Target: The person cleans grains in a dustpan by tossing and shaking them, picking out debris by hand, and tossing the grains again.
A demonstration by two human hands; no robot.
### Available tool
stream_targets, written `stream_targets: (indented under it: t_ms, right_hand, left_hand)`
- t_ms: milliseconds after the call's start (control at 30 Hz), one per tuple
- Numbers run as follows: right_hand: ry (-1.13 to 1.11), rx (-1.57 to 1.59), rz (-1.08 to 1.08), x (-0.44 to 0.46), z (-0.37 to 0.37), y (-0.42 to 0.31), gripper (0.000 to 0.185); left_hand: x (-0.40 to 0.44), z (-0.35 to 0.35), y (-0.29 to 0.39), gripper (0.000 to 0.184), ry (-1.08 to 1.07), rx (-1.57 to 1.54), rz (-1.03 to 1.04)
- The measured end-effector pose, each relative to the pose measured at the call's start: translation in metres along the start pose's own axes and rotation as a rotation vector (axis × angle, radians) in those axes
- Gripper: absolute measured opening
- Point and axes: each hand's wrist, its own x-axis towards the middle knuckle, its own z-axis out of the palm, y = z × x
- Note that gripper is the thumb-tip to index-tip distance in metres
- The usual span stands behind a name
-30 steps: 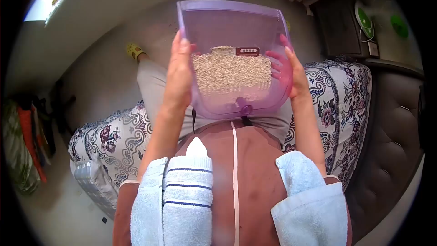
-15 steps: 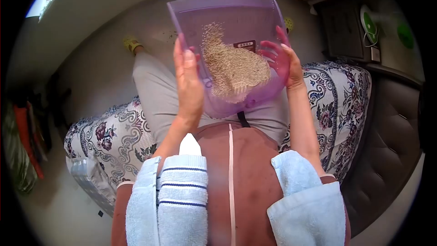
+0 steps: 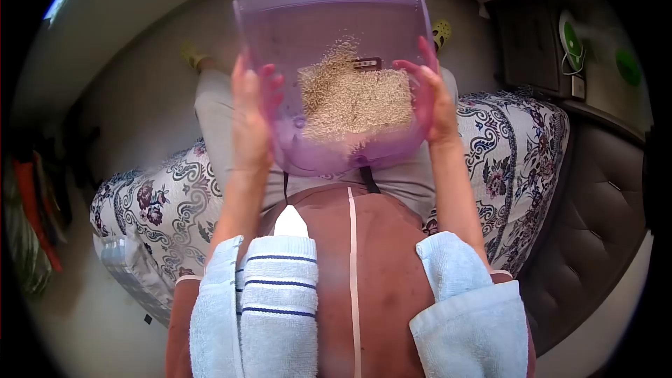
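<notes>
A see-through purple plastic winnowing tray (image 3: 315, 21) is held up over my lap, its straight lip facing away from me. Pale small grains (image 3: 360, 101) lie in a loose heap toward its near half, with a few scattered upward in the middle. My left hand (image 3: 250, 115) grips the left wall, its fingertips showing through the plastic. On the right wall is my right hand (image 3: 441, 112), thumb along the edge and fingers behind and under it. A small dark label (image 3: 367, 64) shows beyond the heap.
I sit on a bed with a floral cover (image 3: 164, 203). A padded brown headboard (image 3: 595, 210) and a dark cabinet (image 3: 525, 35) stand to the right. Yellow clogs (image 3: 441, 31) show on the floor. A towel (image 3: 280, 308) hangs over my shoulders.
The tray has shifted left and levelled from its slant, both hands moving with it. The grains have slid into a broader, squarer heap.
</notes>
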Motion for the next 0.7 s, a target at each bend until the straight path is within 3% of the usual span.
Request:
stream_targets:
  t_ms: [33, 100, 167, 300, 400, 467, 533, 600, 700]
  right_hand:
    - [0.054, -0.055, -0.159, -0.003, 0.027, 0.009, 0.06]
    - [0.095, -0.105, -0.206, -0.016, 0.057, 0.021, 0.058]
    - [0.119, -0.067, -0.022, -0.014, 0.043, 0.005, 0.059]
    - [-0.06, 0.128, 0.135, 0.008, -0.037, -0.002, 0.059]
    - [-0.05, 0.203, 0.139, 0.002, -0.025, 0.013, 0.06]
    - [0.053, -0.01, -0.084, -0.006, 0.017, 0.038, 0.06]
    - [0.108, -0.109, -0.162, -0.015, 0.036, 0.042, 0.059]
    - [0.114, -0.091, -0.096, -0.02, 0.047, 0.031, 0.058]
    - [-0.042, 0.104, 0.128, 0.003, -0.019, 0.008, 0.061]
  left_hand:
    - [0.014, -0.025, 0.001, 0.051, 0.006, -0.07, -0.064]
    - [0.028, -0.046, -0.004, 0.051, -0.051, -0.13, -0.122]
    - [0.029, -0.046, -0.002, 0.051, -0.058, -0.123, -0.188]
    - [-0.001, 0.023, -0.027, 0.053, -0.026, 0.028, 0.157]
    - [-0.009, 0.014, -0.012, 0.054, 0.018, 0.083, 0.007]
    - [0.006, -0.028, -0.002, 0.053, 0.02, 0.034, -0.092]
    - [0.022, -0.057, 0.002, 0.052, -0.045, -0.032, -0.111]
    - [0.023, -0.057, -0.002, 0.051, -0.064, -0.041, -0.066]
    - [0.008, 0.003, -0.021, 0.051, -0.029, 0.109, 0.147]
